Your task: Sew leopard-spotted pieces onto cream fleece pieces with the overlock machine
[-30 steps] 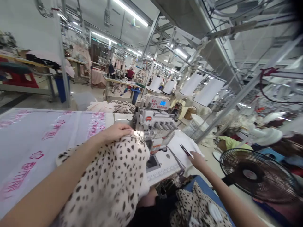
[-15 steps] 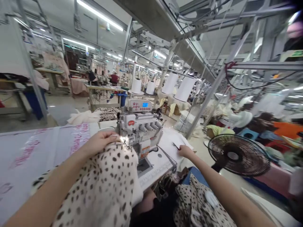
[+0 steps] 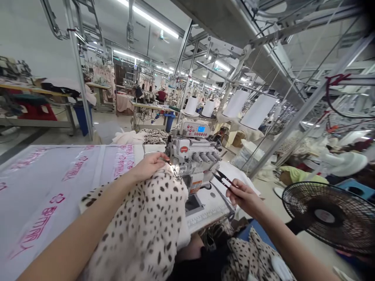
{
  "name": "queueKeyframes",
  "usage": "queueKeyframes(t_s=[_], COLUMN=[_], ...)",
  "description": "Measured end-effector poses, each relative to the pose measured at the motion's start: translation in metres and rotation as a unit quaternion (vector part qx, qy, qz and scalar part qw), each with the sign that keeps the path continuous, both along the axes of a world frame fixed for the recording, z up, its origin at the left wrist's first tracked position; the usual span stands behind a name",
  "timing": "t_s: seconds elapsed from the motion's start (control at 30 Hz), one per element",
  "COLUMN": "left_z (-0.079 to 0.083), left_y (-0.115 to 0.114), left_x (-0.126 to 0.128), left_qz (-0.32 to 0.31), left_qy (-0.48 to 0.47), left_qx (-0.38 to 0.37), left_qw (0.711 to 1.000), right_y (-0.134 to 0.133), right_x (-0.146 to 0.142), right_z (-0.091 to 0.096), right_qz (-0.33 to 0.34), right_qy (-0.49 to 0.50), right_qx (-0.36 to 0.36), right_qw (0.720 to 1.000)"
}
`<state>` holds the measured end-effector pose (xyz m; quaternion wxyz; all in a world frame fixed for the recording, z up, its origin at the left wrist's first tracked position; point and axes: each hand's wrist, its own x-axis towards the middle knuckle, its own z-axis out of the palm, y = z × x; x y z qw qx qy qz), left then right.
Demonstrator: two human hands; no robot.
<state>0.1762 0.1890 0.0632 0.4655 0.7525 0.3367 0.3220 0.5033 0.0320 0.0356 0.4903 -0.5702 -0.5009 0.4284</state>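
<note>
My left hand [image 3: 150, 164] is closed on the top edge of a cream fabric with dark spots [image 3: 146, 210], right beside the lit needle area of an overlock sewing machine [image 3: 193, 160]. The fabric hangs from there down over the table's front edge toward my lap. To the right of the machine, my right hand [image 3: 241, 195] grips a pair of black thread snips [image 3: 223, 179]. Their blades are apart and point up and left toward the machine, not touching the fabric. More spotted fabric [image 3: 252, 251] lies by my right leg.
A black fan [image 3: 325, 214] stands close to my right forearm. White thread cones [image 3: 259, 111] sit above and behind the machine. Plastic-covered table surface [image 3: 67, 171] with pink print extends left. A slanted metal post [image 3: 281, 128] rises behind on the right.
My right hand has drawn the snips off the table at the right and brought them closer to the machine. My left hand still holds the fabric by the needle. The view has turned left.
</note>
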Motion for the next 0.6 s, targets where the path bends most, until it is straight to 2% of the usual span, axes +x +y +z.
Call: queueKeyframes(t_s=[0.07,0.2,0.37,0.47,0.6], left_z=[0.001,0.003,0.006,0.006,0.003], left_y=[-0.002,-0.004,-0.006,-0.005,-0.002], left_x=[-0.001,-0.003,-0.005,-0.007,-0.008], left_qz=[-0.005,-0.010,-0.019,-0.026,-0.003], left_qy=[0.006,0.018,0.024,0.023,0.005], left_qx=[0.002,0.001,0.004,0.003,-0.004], left_qw=[1.000,1.000,1.000,0.999,1.000], right_y=[-0.001,0.001,0.017,0.028,0.035], right_x=[-0.031,-0.078,-0.106,-0.116,-0.125], right_z=[0.007,0.012,0.011,0.013,0.016], right_qz=[0.058,0.115,0.204,0.217,0.183], right_qy=[0.057,0.092,0.059,0.014,0.017], right_qx=[0.015,0.058,-0.004,-0.035,0.017], right_qw=[0.997,0.987,0.977,0.975,0.983])
